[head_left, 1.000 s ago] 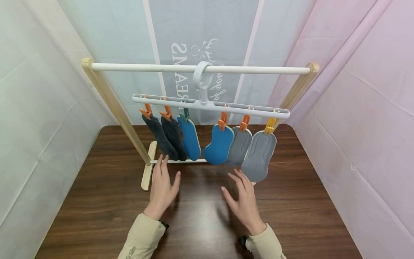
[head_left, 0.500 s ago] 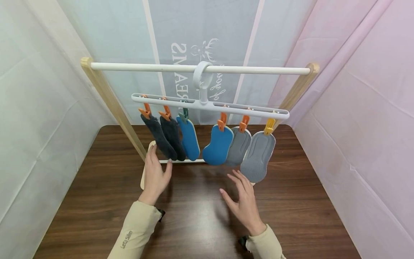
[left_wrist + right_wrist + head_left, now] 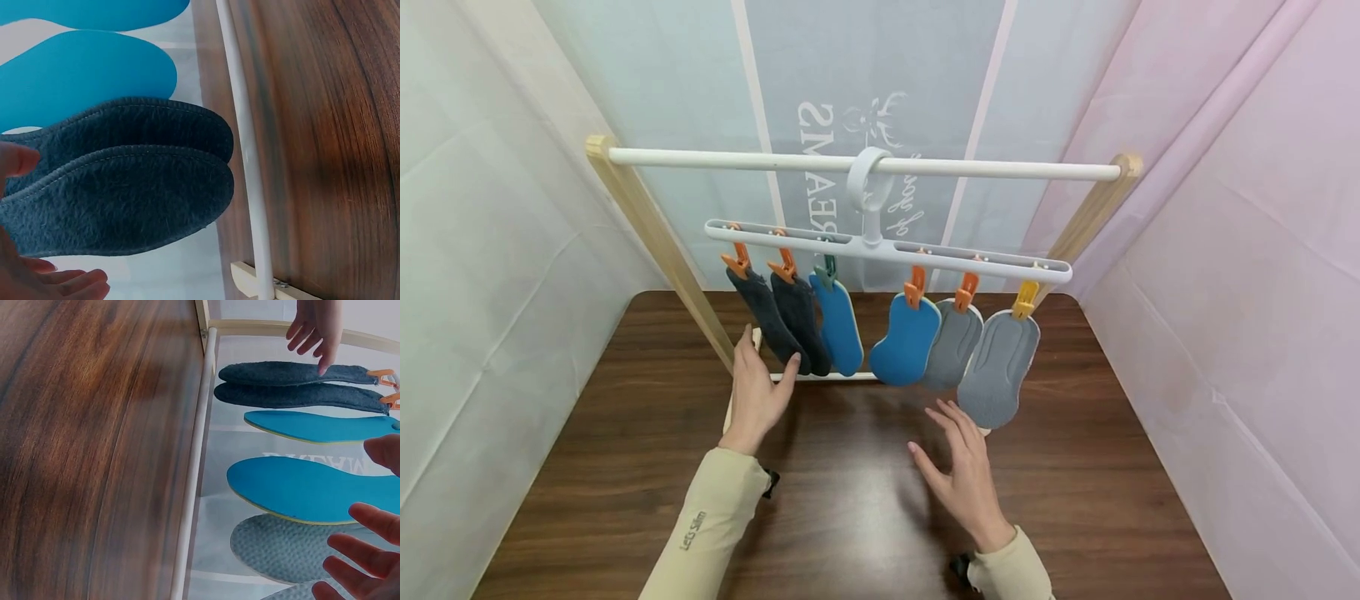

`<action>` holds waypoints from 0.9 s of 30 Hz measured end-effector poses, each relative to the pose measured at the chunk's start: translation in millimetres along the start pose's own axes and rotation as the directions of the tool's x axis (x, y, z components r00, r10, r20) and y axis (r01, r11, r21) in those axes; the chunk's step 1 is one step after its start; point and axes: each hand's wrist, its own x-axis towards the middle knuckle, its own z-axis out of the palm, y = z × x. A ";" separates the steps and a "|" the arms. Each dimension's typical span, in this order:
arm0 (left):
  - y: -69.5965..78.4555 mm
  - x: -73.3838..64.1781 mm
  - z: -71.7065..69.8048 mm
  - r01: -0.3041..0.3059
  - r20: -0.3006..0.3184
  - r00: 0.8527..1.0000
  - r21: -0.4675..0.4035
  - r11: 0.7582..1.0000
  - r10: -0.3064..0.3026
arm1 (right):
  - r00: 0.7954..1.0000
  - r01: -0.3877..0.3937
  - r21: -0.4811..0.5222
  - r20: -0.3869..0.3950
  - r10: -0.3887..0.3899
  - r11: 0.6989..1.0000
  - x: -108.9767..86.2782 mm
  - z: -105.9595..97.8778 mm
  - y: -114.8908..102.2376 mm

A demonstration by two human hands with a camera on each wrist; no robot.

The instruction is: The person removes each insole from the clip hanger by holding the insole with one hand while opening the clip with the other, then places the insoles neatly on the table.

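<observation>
Dark fuzzy insoles (image 3: 763, 317), blue insoles (image 3: 907, 340) and grey insoles (image 3: 1000, 367) hang by clothespins (image 3: 1022, 300) from a white hanger (image 3: 880, 247). My left hand (image 3: 756, 398) is at the outermost dark insole, fingers to its left and thumb in front of its lower part. In the left wrist view, the thumb overlaps a dark insole (image 3: 125, 203) and the fingers extend below it; contact is unclear. Beneath the right-hand grey insole, my right hand (image 3: 966, 479) spreads its fingers and holds nothing. The right wrist view shows those fingers (image 3: 369, 553) before the grey insole (image 3: 281, 547).
A rack with wooden legs (image 3: 651, 242) and a white top rod (image 3: 737, 158) carries the hanger. Its low white bar (image 3: 842, 377) runs just above the brown table (image 3: 850, 517). Pale cloth walls (image 3: 1225, 275) surround the table on three sides.
My left hand has moved left and slightly up, from below the dark insoles to beside the outermost one. The right hand has hardly moved, and the insoles hang as before.
</observation>
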 end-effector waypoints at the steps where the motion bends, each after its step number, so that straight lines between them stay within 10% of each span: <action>1: -0.2 0.8 0.7 0.008 0.003 1.000 0.001 1.000 -0.008 | 1.000 0.003 0.002 -0.003 -0.003 1.000 -0.4 0.2 0.3; 27: -2.4 9.7 7.2 -0.048 -0.093 0.995 -0.041 0.998 0.044 | 1.000 0.015 -0.034 -0.025 -0.016 0.999 -6.5 -0.4 5.4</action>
